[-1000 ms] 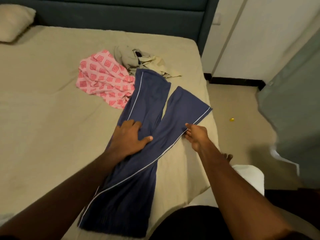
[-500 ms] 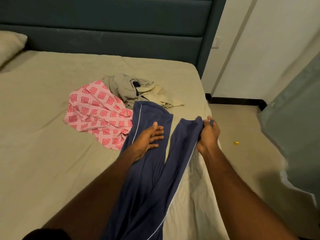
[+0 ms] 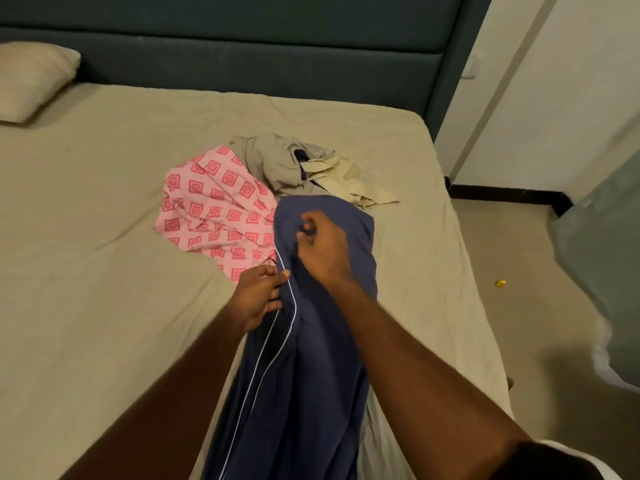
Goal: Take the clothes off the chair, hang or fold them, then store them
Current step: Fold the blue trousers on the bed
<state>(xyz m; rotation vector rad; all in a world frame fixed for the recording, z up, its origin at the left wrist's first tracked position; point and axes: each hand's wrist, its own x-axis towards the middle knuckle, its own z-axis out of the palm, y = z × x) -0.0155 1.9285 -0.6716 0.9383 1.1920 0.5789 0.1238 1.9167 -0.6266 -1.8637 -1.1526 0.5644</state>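
Note:
Navy trousers (image 3: 304, 368) with thin white side piping lie lengthwise on the bed (image 3: 104, 271), one leg now laid over the other. My right hand (image 3: 322, 247) grips the upper leg's fabric near its far end. At the piped left edge, my left hand (image 3: 259, 296) pinches the cloth. A pink patterned garment (image 3: 214, 209) lies crumpled just left of the trouser ends. Behind them sits a bundle of grey and beige clothes (image 3: 294, 164).
A pillow (image 3: 31, 77) lies at the bed's far left against the dark headboard (image 3: 242, 50). The bed's right edge drops to a tan floor with a small yellow object (image 3: 500, 283). A grey-green curtain or door (image 3: 602, 258) stands at the right.
My right hand carried the right trouser leg leftward and laid it over the left leg. My left hand slid from the top of the left leg to its piped edge.

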